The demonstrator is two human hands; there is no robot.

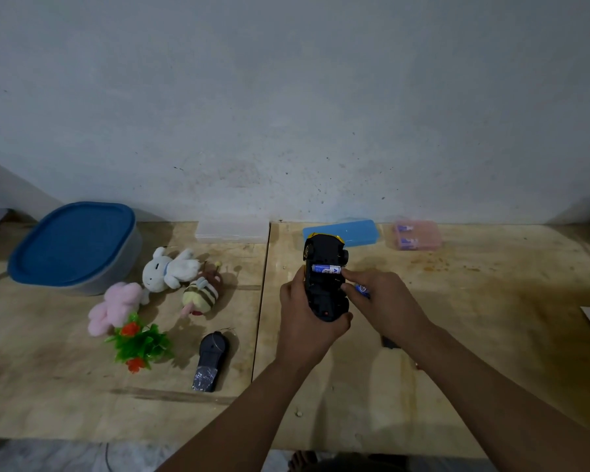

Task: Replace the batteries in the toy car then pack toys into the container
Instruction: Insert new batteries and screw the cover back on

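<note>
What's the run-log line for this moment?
left hand: holds toy car upturned | right hand: seats battery | container: lidded

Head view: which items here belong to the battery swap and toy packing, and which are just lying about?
Job: toy car in left hand; battery; right hand; pink battery case; blue-lidded container; white plush; pink plush; bee plush.
Lying about: blue case; clear case.

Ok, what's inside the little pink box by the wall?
Through the translucent pink box two pairs of blue and white batteries show, one pair behind the other. The lid blurs them, so anything else inside cannot be made out.
</note>
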